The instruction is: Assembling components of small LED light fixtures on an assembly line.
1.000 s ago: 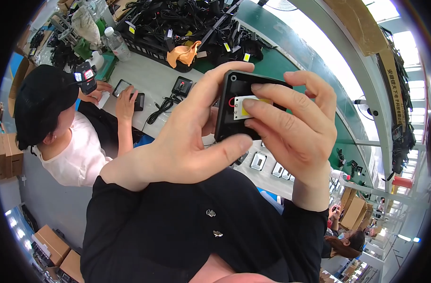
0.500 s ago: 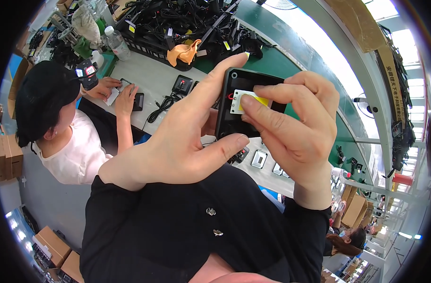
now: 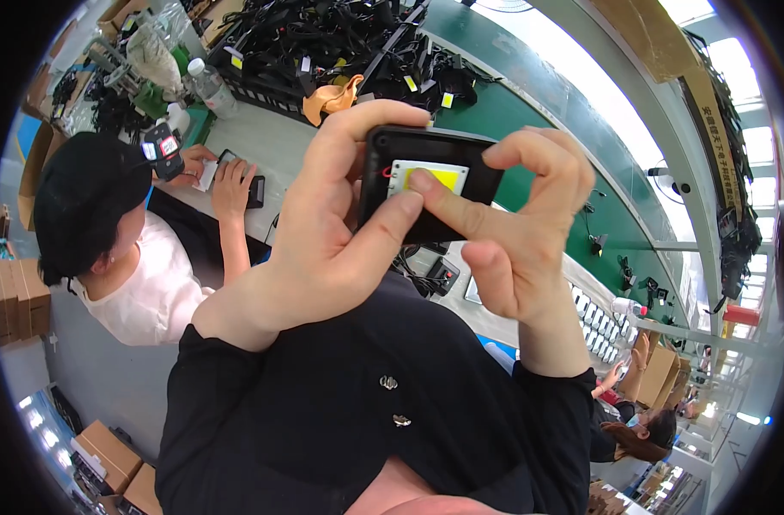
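My left hand point(image 3: 323, 232) grips a black rectangular housing point(image 3: 430, 225), its fingers round the far left side and its thumb at the near edge of a white LED plate point(image 3: 463, 178). The plate has a yellow panel and lies inside the housing, with a short red wire at its left. My right hand point(image 3: 529, 210) presses one outstretched fingertip on the plate, beside my left thumb. The right thumb stands apart, and another bent finger is at the housing's right corner. The underside of the housing is hidden.
A co-worker point(image 3: 126, 249) at the left handles small parts on the table. Black bins of cabled lamps point(image 3: 323, 51) stand at the back, with an orange cloth point(image 3: 332, 100) on the edge. A bottle point(image 3: 211, 88) stands far left. Rows of lamp frames point(image 3: 599, 324) lie right.
My right thumb and finger have let go of the LED plate; one fingertip now presses it. The housing has moved slightly left, and my left thumb has come onto the plate's edge.
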### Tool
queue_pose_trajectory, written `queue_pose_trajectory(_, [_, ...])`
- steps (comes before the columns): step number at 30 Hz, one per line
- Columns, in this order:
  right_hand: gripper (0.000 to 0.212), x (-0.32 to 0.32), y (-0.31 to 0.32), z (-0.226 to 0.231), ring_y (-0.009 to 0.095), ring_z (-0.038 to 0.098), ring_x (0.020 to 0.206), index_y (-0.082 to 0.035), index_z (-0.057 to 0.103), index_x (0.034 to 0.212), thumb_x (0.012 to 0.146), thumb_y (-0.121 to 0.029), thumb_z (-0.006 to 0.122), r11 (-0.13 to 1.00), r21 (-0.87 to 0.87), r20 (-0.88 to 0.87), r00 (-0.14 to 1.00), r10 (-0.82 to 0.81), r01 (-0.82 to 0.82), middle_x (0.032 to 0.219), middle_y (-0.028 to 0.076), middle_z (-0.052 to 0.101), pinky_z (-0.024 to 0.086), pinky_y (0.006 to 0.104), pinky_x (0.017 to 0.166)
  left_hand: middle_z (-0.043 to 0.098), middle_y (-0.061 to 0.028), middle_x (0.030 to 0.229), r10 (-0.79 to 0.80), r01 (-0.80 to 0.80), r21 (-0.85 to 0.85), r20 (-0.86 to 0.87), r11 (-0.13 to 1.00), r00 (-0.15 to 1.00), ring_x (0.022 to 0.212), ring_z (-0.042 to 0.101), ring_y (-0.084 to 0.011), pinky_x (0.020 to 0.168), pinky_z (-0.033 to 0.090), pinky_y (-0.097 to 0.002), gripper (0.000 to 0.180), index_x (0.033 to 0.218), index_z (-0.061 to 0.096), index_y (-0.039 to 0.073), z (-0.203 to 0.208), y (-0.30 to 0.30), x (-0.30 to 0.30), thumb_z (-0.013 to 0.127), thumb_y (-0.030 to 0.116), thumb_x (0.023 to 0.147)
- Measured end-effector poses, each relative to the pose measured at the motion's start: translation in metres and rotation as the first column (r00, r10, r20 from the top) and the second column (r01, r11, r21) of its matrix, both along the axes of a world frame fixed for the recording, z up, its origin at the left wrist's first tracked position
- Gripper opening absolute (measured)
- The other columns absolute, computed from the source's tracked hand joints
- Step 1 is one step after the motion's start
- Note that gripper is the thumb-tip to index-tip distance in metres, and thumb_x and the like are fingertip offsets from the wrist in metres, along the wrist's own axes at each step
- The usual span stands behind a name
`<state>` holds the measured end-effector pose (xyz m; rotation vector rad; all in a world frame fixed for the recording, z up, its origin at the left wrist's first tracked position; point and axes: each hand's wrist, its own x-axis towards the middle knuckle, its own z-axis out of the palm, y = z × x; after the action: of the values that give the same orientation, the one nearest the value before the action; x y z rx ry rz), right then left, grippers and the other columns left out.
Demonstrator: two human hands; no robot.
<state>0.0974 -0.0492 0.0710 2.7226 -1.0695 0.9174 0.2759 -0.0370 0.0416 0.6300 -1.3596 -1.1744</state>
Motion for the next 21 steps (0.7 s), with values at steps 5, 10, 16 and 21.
queue_pose_trajectory(5, [0.04,-0.006,0.0,-0.012,0.017,0.045,0.095,0.003,0.057,0.117,0.089,-0.026,0.051,0.925,0.219,0.87,0.491,-0.041,-0.31,0.111,0.01,0.046,0.04,0.0314,0.083,0.048,-0.0096,0.11,0.081,-0.074,-0.096,0.066,0.993,0.995,0.1,0.051,-0.013,0.09,0.039,-0.0243,0.042,0.124,0.036,-0.001,0.0,-0.006,0.001,0.047,-0.009,0.084])
queue_pose_trajectory(10, [0.039,0.014,0.0,-0.01,0.011,0.055,0.084,0.001,0.056,0.116,0.078,0.0,0.065,0.599,0.571,0.82,0.428,-0.381,-0.562,0.099,0.006,0.058,0.044,0.0228,0.069,0.051,-0.016,0.115,0.025,-0.012,-0.225,0.055,0.974,0.998,0.108,0.052,-0.0179,0.093,0.039,-0.0277,0.04,0.121,0.035,-0.001,-0.002,-0.01,-0.003,0.046,-0.011,0.084])
queue_pose_trajectory(16, [0.01,0.02,-0.009,-0.011,0.015,0.053,0.06,0.0,0.066,0.083,0.074,-0.003,0.068,0.885,0.439,0.679,0.702,-0.215,-0.153,0.069,0.006,0.057,0.039,0.0258,0.052,0.054,-0.0198,0.111,0.208,-0.154,-0.379,0.107,0.913,0.972,0.1,0.058,-0.0211,0.087,0.045,-0.0299,0.032,0.111,0.035,0.0,-0.006,-0.022,-0.007,0.052,-0.008,0.085])
queue_pose_trajectory(21, [0.016,0.009,-0.015,-0.022,0.014,0.055,0.066,0.001,0.065,0.09,0.075,-0.003,0.067,0.876,0.458,0.631,0.749,-0.201,-0.151,0.079,0.007,0.059,0.042,0.0253,0.055,0.056,-0.0181,0.105,0.115,-0.106,-0.253,0.019,0.962,0.993,0.098,0.059,-0.0213,0.087,0.046,-0.03,0.031,0.11,0.036,0.001,-0.014,-0.03,-0.015,0.053,-0.007,0.085])
